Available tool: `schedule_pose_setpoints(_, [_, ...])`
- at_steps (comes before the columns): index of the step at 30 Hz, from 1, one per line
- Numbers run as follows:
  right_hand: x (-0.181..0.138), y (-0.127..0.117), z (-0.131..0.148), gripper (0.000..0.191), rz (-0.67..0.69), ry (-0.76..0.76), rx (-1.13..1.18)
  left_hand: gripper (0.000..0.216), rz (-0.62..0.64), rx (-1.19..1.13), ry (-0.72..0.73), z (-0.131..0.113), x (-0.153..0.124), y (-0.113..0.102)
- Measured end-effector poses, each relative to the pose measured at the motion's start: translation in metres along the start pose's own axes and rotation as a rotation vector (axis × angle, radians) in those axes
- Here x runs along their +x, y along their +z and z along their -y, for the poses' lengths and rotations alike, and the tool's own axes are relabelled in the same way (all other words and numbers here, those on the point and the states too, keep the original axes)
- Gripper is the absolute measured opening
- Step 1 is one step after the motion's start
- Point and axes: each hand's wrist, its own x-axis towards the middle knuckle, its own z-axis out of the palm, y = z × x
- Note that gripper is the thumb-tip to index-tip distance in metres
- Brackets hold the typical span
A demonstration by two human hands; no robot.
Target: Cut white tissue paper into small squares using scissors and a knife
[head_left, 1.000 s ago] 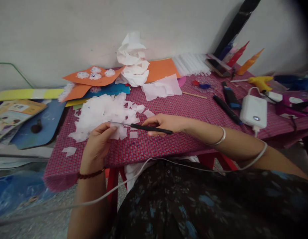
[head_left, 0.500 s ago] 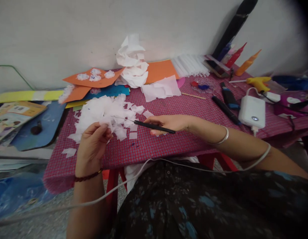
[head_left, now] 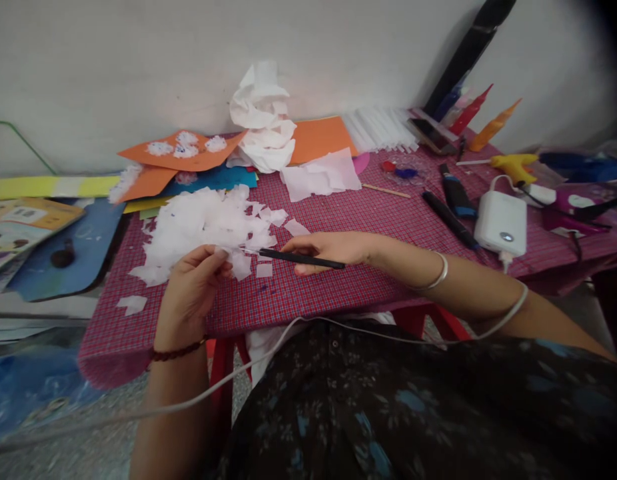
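Note:
My left hand (head_left: 196,283) is closed in a pinch in front of the paper heap, with the thin end of a black-handled tool reaching its fingertips. In the earlier frame a small piece of white paper shows in that pinch; now the fingers mostly cover it. Wrapped round the slim black tool (head_left: 303,259) is my right hand (head_left: 333,252), closed, palm facing in. The tool's thin metal tip points left; its exact kind is unclear. Behind both hands lies a heap of small white paper pieces (head_left: 201,217). A loose white square (head_left: 264,270) lies just below the tool.
Crumpled white paper (head_left: 263,127) stands against the wall beside orange sheets (head_left: 318,139). To the right are a white power bank (head_left: 501,223), black pens (head_left: 451,220) and a yellow glue gun (head_left: 514,167). A white cable (head_left: 288,330) crosses in front of my body.
The tool's tip has dropped slightly, level with my left fingertips, and the two hands are a little closer. The whole view has shifted slightly.

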Motion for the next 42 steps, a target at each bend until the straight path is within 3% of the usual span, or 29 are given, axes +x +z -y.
schedule_pose_setpoints(4, [0.000,0.005,0.000,0.061,-0.089,0.039,0.249,0.014,-0.066,-0.087,0.048,-0.002,0.001,-0.003])
schedule_pose_setpoints(7, [-0.002,0.005,0.000,0.058,-0.040,0.096,0.367,0.016,-0.117,-0.179,0.101,-0.004,0.001,-0.008])
schedule_pose_setpoints(12, [-0.007,0.000,-0.001,0.062,-0.027,0.082,0.311,0.016,-0.062,-0.220,0.089,-0.005,0.002,-0.007])
schedule_pose_setpoints(17, [-0.011,0.002,0.004,0.055,0.019,0.060,0.249,0.019,-0.086,-0.216,0.059,-0.003,0.001,0.002])
schedule_pose_setpoints(23, [-0.010,0.005,0.014,0.056,0.022,0.075,0.116,0.011,-0.010,-0.046,0.033,0.000,-0.001,0.004])
schedule_pose_setpoints(31, [-0.006,0.007,0.012,0.060,-0.036,0.079,0.193,0.012,0.034,0.030,0.037,0.005,-0.002,0.007])
schedule_pose_setpoints(42, [0.000,0.007,0.005,0.057,-0.047,0.051,0.259,0.014,-0.016,-0.033,0.031,0.004,0.000,0.009])
